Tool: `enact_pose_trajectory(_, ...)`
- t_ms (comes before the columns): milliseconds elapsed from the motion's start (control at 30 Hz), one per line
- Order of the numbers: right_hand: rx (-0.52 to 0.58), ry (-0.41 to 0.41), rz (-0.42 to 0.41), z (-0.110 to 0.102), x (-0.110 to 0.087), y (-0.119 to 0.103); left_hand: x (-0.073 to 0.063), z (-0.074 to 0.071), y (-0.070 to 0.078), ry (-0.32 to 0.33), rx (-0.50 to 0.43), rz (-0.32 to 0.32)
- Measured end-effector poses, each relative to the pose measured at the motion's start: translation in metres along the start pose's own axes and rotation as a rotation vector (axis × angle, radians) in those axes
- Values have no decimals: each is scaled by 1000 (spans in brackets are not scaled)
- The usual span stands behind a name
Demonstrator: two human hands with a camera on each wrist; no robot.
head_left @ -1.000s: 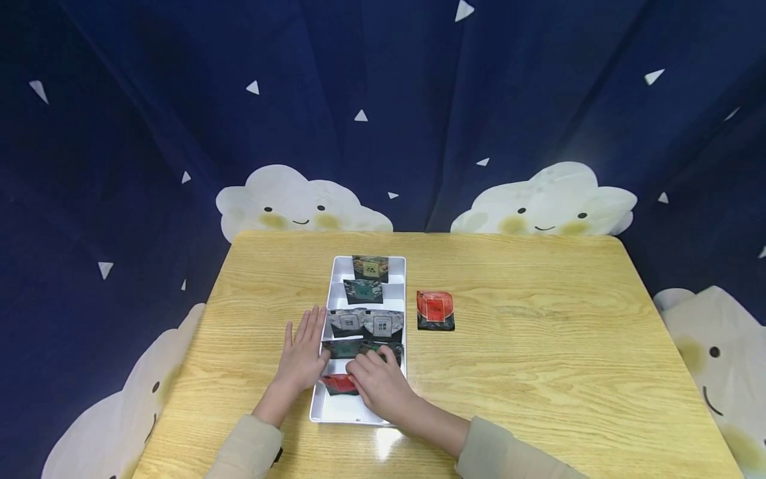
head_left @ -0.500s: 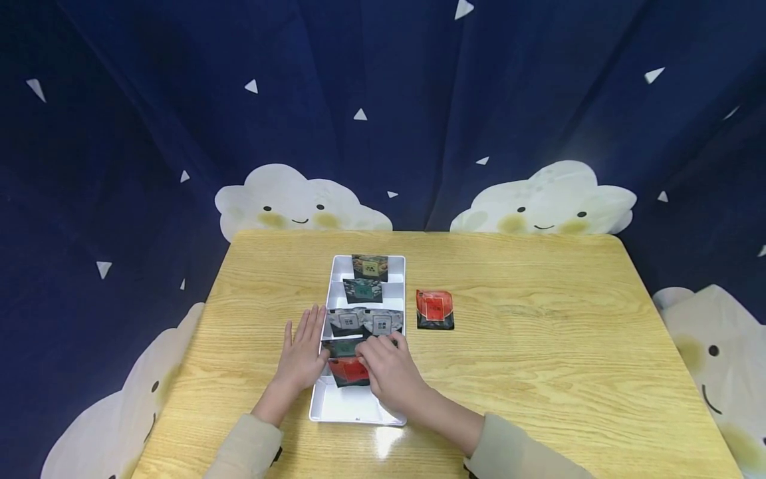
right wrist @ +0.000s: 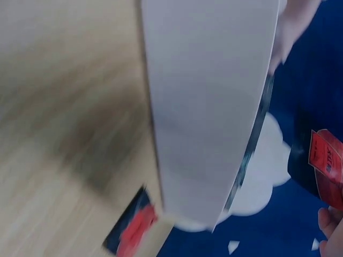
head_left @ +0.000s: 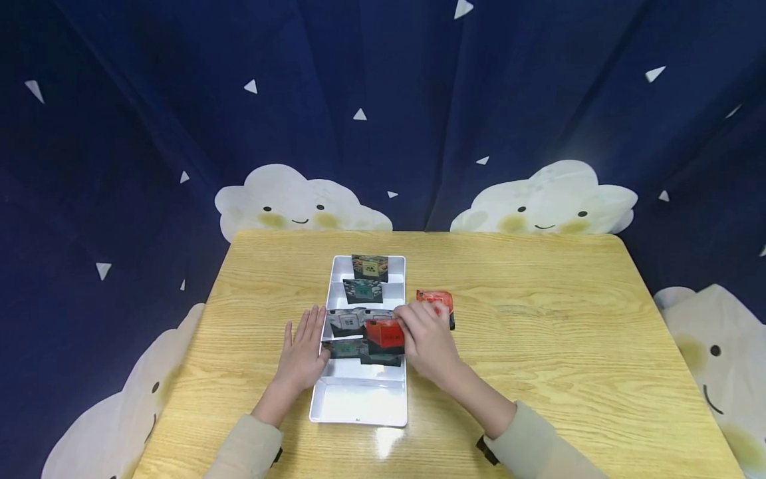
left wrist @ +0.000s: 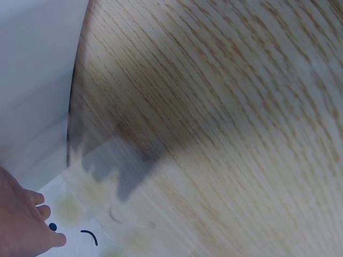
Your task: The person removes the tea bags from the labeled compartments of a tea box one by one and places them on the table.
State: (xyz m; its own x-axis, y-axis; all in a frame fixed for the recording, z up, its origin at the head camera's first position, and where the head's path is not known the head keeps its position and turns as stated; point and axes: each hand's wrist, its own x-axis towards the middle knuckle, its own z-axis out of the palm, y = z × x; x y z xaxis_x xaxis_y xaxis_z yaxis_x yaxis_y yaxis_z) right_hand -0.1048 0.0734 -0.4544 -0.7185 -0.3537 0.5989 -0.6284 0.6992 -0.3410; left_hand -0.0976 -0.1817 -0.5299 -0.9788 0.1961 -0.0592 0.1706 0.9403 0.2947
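Observation:
My right hand [head_left: 429,342] pinches the edge of a red-and-black packet [head_left: 384,334] and holds it above the right side of a white divided tray [head_left: 359,402]. In the right wrist view the held packet [right wrist: 325,160] shows at the right edge, with fingertips on its corner. My left hand [head_left: 301,352] lies with straight fingers along the tray's left side. Green-black packets [head_left: 344,348] and silver-black packets [head_left: 347,322] stand in the middle compartments, partly hidden by the held packet.
Another red-and-black packet [head_left: 450,318] lies on the wooden table [head_left: 568,346] right of the tray, partly behind my right hand. A dark green packet [head_left: 362,291] and a yellow-labelled packet [head_left: 370,267] stand in the far compartments. A blue curtain [head_left: 407,100] hangs behind.
My right hand has lifted the red-and-black packet out of a near compartment and carried it away from me and to the right. The left hand has stayed in place.

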Motion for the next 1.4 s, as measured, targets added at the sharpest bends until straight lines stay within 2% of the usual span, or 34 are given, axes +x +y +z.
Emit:
enact_pose_trajectory(200, -38, 50, 140, -13, 3, 36, 0, 1, -1, 7, 2, 6)
enact_pose_trajectory(433, -92, 56, 296, -17, -7, 84, 0, 2, 0, 11, 3, 5)
enact_pose_trajectory(533, -111, 26, 349, -18, -14, 103, 0, 0, 1, 4, -3, 3)
enact_pose_trajectory(667, -133, -67, 408, -19, -21, 127, 1, 0, 1, -11, -4, -4)
enact_pose_trajectory(900, -156, -226, 479, -16, -34, 164, 1, -1, 0, -23, -4, -8)
enact_pose_trajectory(1000, -173, -262, 494, -11, -40, 176, 0, -1, 0, -23, 0, -10)
enact_pose_trajectory(1167, -232, -252, 498, 3, -48, 187, 0, -1, 1, -8, -5, -6)
enact_pose_trajectory(1400, -279, -249, 548, 21, -59, 195, 0, 0, 0, -15, -7, -10)
